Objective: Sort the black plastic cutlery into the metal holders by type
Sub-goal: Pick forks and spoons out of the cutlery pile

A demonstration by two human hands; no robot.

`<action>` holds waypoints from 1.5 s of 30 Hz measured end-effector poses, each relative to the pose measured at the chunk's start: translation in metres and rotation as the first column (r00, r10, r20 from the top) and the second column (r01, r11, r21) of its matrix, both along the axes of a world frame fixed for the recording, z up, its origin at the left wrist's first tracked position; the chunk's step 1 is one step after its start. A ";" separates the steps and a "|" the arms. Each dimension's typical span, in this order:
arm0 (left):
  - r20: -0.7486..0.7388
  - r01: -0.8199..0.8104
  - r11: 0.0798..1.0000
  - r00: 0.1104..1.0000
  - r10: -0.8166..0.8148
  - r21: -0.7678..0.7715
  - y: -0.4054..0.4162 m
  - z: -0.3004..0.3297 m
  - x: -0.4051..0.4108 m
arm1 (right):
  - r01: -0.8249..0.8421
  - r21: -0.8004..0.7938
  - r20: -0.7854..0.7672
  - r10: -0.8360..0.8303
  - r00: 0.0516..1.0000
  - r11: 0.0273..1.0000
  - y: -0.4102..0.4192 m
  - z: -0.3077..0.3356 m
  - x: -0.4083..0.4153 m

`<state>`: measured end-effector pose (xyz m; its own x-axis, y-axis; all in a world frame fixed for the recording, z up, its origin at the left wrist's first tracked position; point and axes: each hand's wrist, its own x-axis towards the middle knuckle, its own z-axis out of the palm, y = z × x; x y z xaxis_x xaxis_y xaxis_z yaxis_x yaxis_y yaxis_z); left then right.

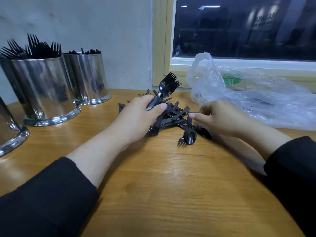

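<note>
We work at a wooden bench (153,194) set against a grey wall and a dark window. Toward its left edge stand the metal holders: one cut off by the frame (10,134), a fork holder (42,89) bristling with tines, and a further holder (85,76) at the back edge whose contents we cannot tell. Our left hand (136,117) grips a bundle of forks (164,89), tines up. Mid-bench lies the mixed cutlery pile (177,120). Our right hand (220,115) pinches a thin handle in that pile. We judge we are still gathering forks; next comes freeing this piece and adding it to the bundle. At the right edge slumps a clear plastic bag (256,96) with a green logo (232,79), its writing unreadable
</note>
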<state>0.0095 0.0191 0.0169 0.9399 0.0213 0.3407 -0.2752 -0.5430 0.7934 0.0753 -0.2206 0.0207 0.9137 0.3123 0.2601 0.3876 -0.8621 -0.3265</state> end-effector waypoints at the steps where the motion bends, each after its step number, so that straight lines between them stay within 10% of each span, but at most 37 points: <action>1: -0.001 -0.014 1.000 1.000 0.014 0.005 0.000 0.000 0.000 | 0.001 -0.050 -0.035 -0.002 0.999 0.999 -0.002 0.000 -0.001; 15: 0.022 -0.035 0.992 0.999 0.032 0.125 -0.005 0.004 -0.009 | -0.055 -0.120 -0.091 0.044 0.995 0.991 0.008 -0.005 -0.003; 29: 0.111 -0.101 0.992 0.988 0.108 -0.072 -0.002 0.004 -0.002 | -0.069 0.450 0.422 -0.143 0.895 0.891 0.005 0.004 0.000; 45: 0.036 0.180 0.974 0.984 -0.177 -0.137 -0.007 0.003 -0.007 | -0.410 0.430 0.580 0.102 0.808 0.805 0.028 0.007 -0.034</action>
